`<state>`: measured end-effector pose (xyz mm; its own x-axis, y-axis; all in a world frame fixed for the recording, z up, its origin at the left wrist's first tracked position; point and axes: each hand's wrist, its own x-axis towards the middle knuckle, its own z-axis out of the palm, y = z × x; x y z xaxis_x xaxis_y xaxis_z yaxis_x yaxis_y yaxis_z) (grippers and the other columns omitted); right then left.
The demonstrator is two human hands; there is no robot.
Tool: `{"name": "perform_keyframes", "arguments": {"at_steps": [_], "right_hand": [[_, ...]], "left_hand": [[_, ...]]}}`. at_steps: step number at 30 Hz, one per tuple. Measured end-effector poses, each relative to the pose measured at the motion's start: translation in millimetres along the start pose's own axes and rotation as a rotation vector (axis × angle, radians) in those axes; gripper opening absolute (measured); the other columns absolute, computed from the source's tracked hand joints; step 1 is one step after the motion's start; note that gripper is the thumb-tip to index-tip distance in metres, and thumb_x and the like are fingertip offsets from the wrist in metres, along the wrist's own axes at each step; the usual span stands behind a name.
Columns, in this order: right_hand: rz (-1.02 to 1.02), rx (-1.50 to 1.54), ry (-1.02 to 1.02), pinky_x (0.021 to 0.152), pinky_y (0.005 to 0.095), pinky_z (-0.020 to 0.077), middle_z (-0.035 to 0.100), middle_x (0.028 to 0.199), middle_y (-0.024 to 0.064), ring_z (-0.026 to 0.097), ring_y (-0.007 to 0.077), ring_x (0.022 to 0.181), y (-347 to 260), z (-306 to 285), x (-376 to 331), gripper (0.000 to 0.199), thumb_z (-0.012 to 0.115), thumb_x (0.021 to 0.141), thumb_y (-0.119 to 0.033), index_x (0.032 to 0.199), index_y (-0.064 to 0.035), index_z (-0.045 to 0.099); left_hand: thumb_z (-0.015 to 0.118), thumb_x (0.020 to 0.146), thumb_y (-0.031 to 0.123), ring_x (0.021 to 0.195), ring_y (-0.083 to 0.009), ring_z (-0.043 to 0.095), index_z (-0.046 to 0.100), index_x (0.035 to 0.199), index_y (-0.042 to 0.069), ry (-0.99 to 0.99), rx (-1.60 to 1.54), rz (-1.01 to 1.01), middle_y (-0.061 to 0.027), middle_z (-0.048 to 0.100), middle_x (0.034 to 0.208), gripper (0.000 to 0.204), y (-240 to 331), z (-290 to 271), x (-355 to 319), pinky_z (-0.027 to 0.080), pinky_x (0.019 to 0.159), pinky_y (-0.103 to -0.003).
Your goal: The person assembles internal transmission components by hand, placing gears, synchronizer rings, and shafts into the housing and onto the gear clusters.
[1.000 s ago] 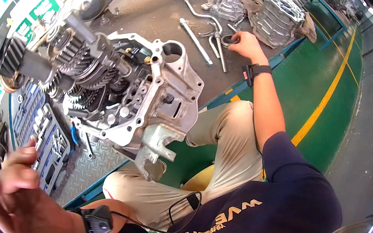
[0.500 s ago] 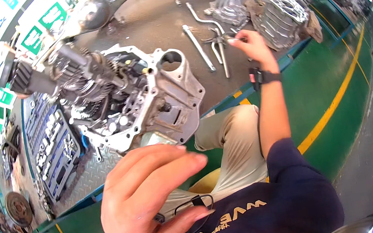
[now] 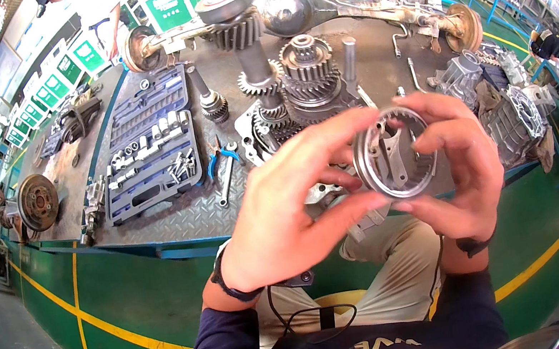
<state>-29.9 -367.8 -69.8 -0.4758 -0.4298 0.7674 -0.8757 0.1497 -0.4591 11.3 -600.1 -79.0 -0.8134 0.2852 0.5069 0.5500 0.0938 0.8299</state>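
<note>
A shiny synchronizer sleeve, a steel ring with fine teeth inside, is held up on edge before my chest. My left hand grips its left side, thumb at the bottom and fingers at the top. On its other side, my right hand pinches it between thumb and curled fingers. Behind the hands rises the opened gearbox, partly hidden, with a tall helical gear shaft and a stack of gears. Through the ring, part of the grey metal behind shows.
Left of the gearbox lie an open socket set case, blue-handled pliers, a wrench and a small gear shaft. An axle spans the bench's back. Aluminium housings stand at right. Other people are beyond the bench.
The view has swung toward the left. My right hand has come back from the tools at the right, and my left hand, before empty, now grips the sleeve together with it.
</note>
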Motion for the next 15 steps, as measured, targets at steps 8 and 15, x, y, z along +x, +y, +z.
{"name": "perform_keyframes", "arguments": {"at_steps": [8, 15], "right_hand": [[-0.181, -0.331, -0.166, 0.106, 0.0387, 0.0487, 0.067, 0.127, 0.0154, 0.065, 0.0280, 0.121, 7, 5, 99, 0.062, 0.084, 0.070, -0.004, 0.127, -0.0001, 0.061], [-0.064, -0.417, -0.272, 0.104, 0.0375, 0.0508, 0.068, 0.123, 0.0128, 0.066, 0.0263, 0.115, 27, 17, 115, 0.059, 0.082, 0.073, -0.004, 0.128, 0.0007, 0.062]], "left_hand": [[0.074, 0.088, -0.007, 0.111, -0.0181, 0.068, 0.049, 0.148, -0.004, 0.392, -0.180, 0.164, -0.0168, 0.066, 0.134, 0.065, -26, -25, 41, 0.060, 0.086, -0.029], [0.071, 0.094, 0.008, 0.108, -0.0265, 0.070, 0.051, 0.147, -0.004, 0.381, 0.184, 0.183, -0.0232, 0.067, 0.130, 0.058, -50, -34, 49, 0.058, 0.083, -0.034]]}}
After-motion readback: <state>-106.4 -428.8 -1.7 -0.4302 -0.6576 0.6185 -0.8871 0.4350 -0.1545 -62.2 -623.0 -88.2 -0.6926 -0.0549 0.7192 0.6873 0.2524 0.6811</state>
